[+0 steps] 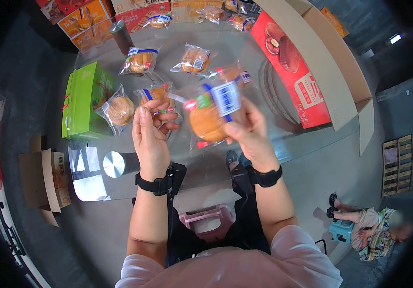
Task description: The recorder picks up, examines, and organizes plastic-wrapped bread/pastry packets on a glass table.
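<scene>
My right hand grips a clear-bagged bread bun above the table; the bag carries a white barcode label and a blue stripe, and is slightly blurred. To its left, my left hand is raised with its fingers bent and apart, and I see nothing held in it. A pale strip shows near its fingertips, but I cannot tell what it is. Just behind that hand lies another bagged bun, partly covered. Beside it on the left is a round bagged bun.
On the glass table are more bagged buns and a green box. A large carton with a red panel stands at right, boxes at the back. A pink stool is below me; a person sits far right.
</scene>
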A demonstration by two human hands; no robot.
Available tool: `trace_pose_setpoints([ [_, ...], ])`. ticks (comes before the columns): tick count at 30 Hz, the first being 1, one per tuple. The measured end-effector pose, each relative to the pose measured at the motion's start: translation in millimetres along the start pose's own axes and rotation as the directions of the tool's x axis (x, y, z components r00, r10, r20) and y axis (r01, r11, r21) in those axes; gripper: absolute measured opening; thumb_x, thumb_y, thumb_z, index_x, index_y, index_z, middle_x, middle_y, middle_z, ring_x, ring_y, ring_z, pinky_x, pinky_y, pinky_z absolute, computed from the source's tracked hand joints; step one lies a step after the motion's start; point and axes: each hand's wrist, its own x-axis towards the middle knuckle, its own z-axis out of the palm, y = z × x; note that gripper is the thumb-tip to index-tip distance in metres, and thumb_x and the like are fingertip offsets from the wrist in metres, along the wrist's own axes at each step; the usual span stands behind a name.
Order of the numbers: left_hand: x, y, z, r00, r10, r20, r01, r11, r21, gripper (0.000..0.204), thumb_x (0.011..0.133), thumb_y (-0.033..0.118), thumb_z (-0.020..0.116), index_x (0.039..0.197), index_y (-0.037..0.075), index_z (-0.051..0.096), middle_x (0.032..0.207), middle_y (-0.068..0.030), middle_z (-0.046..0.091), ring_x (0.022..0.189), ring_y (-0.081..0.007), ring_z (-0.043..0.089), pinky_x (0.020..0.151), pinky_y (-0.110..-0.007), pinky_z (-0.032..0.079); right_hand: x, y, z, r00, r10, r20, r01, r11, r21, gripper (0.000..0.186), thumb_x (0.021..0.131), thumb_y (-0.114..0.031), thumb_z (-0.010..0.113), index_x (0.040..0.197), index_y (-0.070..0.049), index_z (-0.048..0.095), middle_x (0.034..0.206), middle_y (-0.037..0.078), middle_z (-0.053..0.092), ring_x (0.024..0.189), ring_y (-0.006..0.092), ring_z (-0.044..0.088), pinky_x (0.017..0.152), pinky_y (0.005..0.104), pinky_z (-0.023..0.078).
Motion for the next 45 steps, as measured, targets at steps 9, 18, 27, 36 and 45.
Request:
trace_pose_setpoints([
  [9,7.3,0.5,-13.8,0.994,-0.071,-0.082,0.07,0.997,-0.017,0.022,0.097,0.026,0.054,0.105,0.006,0.055,0.095,-0.0037,0.061,0.081,-0.0121,0.063,0.067,-0.026,0.047,22.3,-130.8,-65.6,0.891,-0.449,-0.062,0.444,0.836,0.323,0.039,0.093,-0.025,0.059,0.123,-0.002,0.05,0.116,0.012,0.061,0.106,0.0218,0.06,0.092,0.029,0.046],
  [18,7.6,-5.0,-12.4,0.988,-0.129,-0.089,0.127,0.992,-0.026,0.015,0.095,0.02,0.057,0.105,0.009,0.058,0.094,-0.0014,0.062,0.082,-0.0125,0.061,0.07,-0.027,0.046,36.5,-60.0,-22.9,0.918,-0.313,-0.243,0.238,0.926,-0.293,0.046,0.088,-0.021,0.065,0.125,0.002,0.052,0.124,0.02,0.056,0.115,0.0312,0.055,0.095,0.0383,0.047],
  [27,6.6,-4.7,-11.5,0.983,-0.164,-0.079,0.166,0.986,0.013,0.013,0.095,0.017,0.056,0.104,0.008,0.058,0.093,0.0004,0.06,0.081,-0.0106,0.06,0.071,-0.026,0.045,105.1,47.5,-36.5,0.907,-0.173,-0.385,-0.39,0.005,-0.921,0.089,0.067,-0.044,0.08,0.142,-0.02,0.038,0.15,0.018,0.024,0.138,0.0354,0.022,0.109,0.0516,0.023],
  [36,5.5,-5.8,-6.4,0.984,-0.169,-0.046,0.173,0.98,0.095,0.015,0.094,0.014,0.058,0.106,0.006,0.057,0.098,-0.0047,0.061,0.08,-0.011,0.06,0.074,-0.026,0.048,94.8,45.8,-63.8,0.884,-0.162,-0.439,-0.381,0.296,-0.876,0.085,0.066,-0.021,0.076,0.141,-0.027,0.036,0.137,0.012,0.038,0.13,0.0339,0.035,0.104,0.0513,0.032],
  [45,5.4,-9.0,-9.6,0.987,-0.067,0.148,-0.004,0.901,0.435,0.03,0.089,0.005,0.062,0.118,0.003,0.053,0.113,-0.0074,0.059,0.104,-0.0159,0.057,0.092,-0.03,0.045,43.6,47.8,-31.4,0.979,-0.133,-0.155,0.024,0.828,-0.561,0.076,0.073,-0.007,0.075,0.139,-0.004,0.037,0.127,0.014,0.051,0.117,0.0221,0.051,0.099,0.0333,0.042],
])
